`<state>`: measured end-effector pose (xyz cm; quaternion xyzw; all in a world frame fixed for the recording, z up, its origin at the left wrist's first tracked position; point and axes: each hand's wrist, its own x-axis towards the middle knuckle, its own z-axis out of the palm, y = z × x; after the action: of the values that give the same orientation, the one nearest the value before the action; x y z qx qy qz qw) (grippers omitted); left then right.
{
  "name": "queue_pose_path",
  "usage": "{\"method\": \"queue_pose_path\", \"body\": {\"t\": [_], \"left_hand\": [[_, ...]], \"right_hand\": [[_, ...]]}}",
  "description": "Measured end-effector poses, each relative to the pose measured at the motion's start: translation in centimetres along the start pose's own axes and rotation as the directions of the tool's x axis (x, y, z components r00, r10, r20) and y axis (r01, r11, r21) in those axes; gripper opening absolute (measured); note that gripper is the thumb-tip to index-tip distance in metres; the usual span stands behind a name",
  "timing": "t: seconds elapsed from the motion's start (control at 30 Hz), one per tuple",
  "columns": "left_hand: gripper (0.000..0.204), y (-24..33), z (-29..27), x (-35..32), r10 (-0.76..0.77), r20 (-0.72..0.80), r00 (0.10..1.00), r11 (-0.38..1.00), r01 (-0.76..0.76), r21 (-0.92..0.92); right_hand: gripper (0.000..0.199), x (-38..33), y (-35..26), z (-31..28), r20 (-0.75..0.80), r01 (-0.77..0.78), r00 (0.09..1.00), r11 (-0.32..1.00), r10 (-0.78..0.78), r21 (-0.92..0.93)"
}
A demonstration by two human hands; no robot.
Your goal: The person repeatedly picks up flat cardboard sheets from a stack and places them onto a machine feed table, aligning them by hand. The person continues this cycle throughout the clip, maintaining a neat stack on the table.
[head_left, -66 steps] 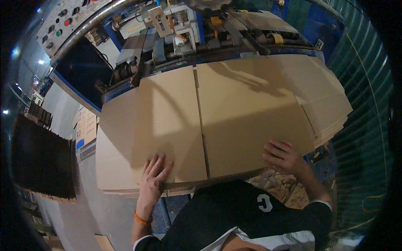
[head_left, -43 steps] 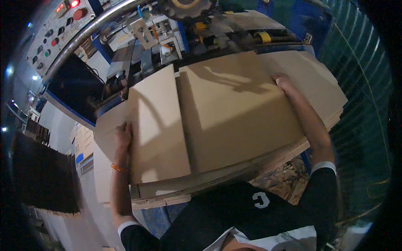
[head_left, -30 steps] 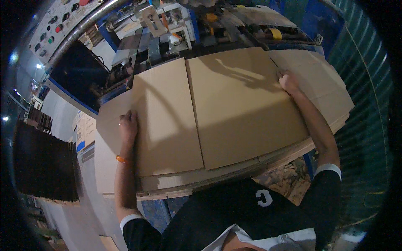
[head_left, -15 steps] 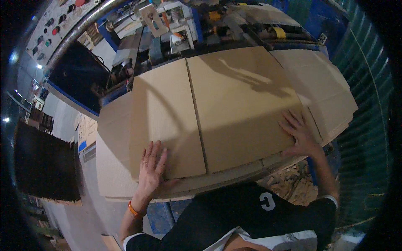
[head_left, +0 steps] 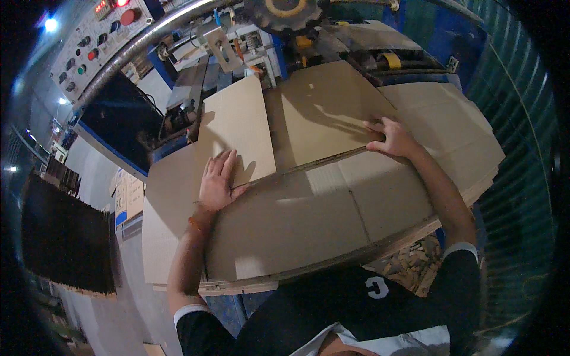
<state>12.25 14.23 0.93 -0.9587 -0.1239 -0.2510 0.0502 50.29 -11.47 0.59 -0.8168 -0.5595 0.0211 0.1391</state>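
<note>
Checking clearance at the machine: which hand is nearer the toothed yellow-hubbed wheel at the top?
Right. The right hand presses the top cardboard sheet below the wheel; the left hand lies lower and farther left.

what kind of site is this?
Probably a cardboard box plant. Both hands, left hand and right hand, press a flat cardboard sheet toward a blue machine, above a sheet stack; a button control panel sits upper left.

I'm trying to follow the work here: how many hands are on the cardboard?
2. The left hand lies flat on the top cardboard sheet at its near left edge; the right hand presses its near right edge. None seem hidden.
</note>
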Motion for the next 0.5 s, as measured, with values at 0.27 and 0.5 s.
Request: {"method": "queue_pose_path", "body": {"t": [0.27,0.5], "left_hand": [[0.054,-0.7,0.8,-1.8,0.088,0.049,0.995,0.985,-0.095,0.147],[0.050,-1.5,2.0,-0.9,0.175,-0.020,0.984,0.961,-0.166,0.222]], "right_hand": [[0.045,-1.2,-1.7,1.0,-0.032,0.002,0.999,0.999,-0.003,-0.046],[0.041,-0.7,-0.7,1.7,-0.080,0.091,0.991,0.980,-0.106,-0.174]]}}
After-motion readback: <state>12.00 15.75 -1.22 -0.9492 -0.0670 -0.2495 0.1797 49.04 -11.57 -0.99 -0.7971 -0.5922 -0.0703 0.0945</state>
